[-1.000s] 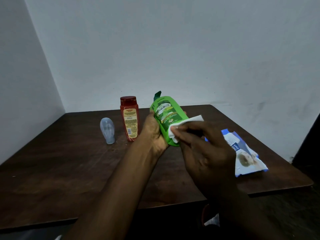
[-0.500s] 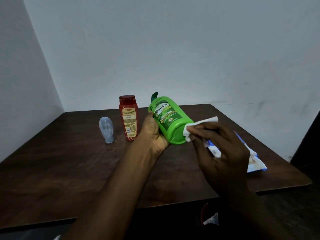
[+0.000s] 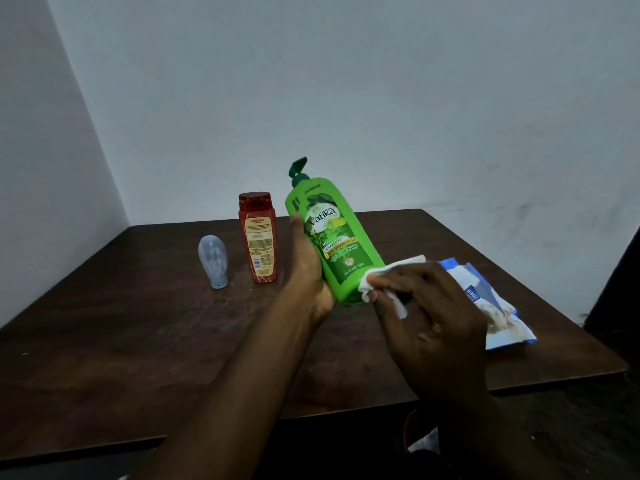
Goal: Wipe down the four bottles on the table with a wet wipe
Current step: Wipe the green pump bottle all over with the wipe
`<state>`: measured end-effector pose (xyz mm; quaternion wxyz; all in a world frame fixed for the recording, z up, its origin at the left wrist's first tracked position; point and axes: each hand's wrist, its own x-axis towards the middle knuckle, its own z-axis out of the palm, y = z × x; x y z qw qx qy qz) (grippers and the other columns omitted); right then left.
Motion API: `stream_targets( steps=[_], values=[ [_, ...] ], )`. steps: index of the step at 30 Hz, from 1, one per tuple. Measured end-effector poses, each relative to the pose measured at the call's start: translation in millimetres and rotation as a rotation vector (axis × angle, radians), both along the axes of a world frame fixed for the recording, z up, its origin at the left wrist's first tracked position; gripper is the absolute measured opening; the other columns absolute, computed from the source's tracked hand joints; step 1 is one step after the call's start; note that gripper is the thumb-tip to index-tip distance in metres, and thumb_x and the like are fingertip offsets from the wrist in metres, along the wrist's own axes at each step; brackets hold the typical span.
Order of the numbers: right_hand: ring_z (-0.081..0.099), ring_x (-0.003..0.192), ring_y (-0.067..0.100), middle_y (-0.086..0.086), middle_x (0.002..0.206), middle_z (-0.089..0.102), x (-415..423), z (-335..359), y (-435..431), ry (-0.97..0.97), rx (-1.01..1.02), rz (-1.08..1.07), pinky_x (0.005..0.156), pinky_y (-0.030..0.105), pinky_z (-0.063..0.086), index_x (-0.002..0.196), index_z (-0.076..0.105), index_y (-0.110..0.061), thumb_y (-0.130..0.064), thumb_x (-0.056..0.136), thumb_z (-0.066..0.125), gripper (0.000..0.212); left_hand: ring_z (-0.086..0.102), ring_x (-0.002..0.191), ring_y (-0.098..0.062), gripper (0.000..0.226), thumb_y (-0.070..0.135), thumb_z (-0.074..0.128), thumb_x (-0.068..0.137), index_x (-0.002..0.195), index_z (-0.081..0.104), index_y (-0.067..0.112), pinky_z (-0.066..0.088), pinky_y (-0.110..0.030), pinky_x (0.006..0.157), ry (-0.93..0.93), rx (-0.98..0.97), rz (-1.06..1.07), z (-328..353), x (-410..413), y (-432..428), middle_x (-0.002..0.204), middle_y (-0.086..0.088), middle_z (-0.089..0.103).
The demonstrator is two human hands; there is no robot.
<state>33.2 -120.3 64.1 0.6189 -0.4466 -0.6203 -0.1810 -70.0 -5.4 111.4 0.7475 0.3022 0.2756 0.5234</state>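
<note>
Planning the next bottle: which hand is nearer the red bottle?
Left. The left hand grips the green bottle just right of the red bottle; the right hand holds the wipe farther right.

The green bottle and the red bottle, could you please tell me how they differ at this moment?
The green bottle is tilted, gripped by the left hand, with the right hand pressing a wet wipe to its lower end; the red bottle stands upright on the table, untouched. The green bottle has a pump top, the red bottle a flat cap. The green bottle looks larger. Both carry printed labels.
</note>
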Motion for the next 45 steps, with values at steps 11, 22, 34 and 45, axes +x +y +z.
stream_targets(
  steps=[11, 22, 34, 45],
  values=[
    [0.069, 0.093, 0.010, 0.003, 0.098, 0.071, 6, 26, 27, -0.015, -0.095, 0.083, 0.082, 0.022, 0.053, 0.102, 0.079, -0.011, -0.004, 0.087, 0.077, 0.017, 0.070, 0.110, -0.028, 0.050, 0.058, 0.036, 0.102, 0.101, 0.077, 0.030, 0.050, -0.054, 0.103, 0.294, 0.563, 0.117, -21, 3, -21, 0.108, -0.007, 0.077],
    [0.064, 0.088, 0.009, 0.003, 0.094, 0.068, 20, 95, 52, -0.069, 0.002, 0.022, 0.079, 0.015, 0.045, 0.100, 0.079, -0.013, -0.012, 0.091, 0.072, 0.011, 0.075, 0.094, -0.018, 0.031, 0.047, 0.056, 0.096, 0.113, 0.067, 0.023, 0.060, -0.029, 0.078, 0.435, 0.712, 0.070, -41, 0, -30, 0.101, -0.001, 0.078],
    [0.065, 0.077, -0.007, -0.010, 0.091, 0.074, 28, 92, 56, 0.318, -0.127, 0.204, 0.065, 0.013, 0.047, 0.095, 0.076, -0.017, -0.018, 0.091, 0.075, 0.005, 0.075, 0.093, -0.023, 0.028, 0.053, 0.058, 0.089, 0.101, 0.072, 0.032, 0.062, -0.043, 0.082, 0.468, 0.723, 0.052, -48, -2, -31, 0.101, -0.004, 0.078],
    [0.072, 0.081, 0.019, 0.008, 0.082, 0.071, 28, 97, 46, 0.639, 0.133, 0.452, 0.077, 0.035, 0.059, 0.087, 0.066, -0.002, 0.001, 0.079, 0.081, 0.018, 0.075, 0.096, -0.023, 0.031, 0.055, 0.059, 0.087, 0.106, 0.071, 0.034, 0.060, -0.051, 0.086, 0.461, 0.735, 0.038, -53, -1, -30, 0.104, -0.002, 0.077]
  ],
)
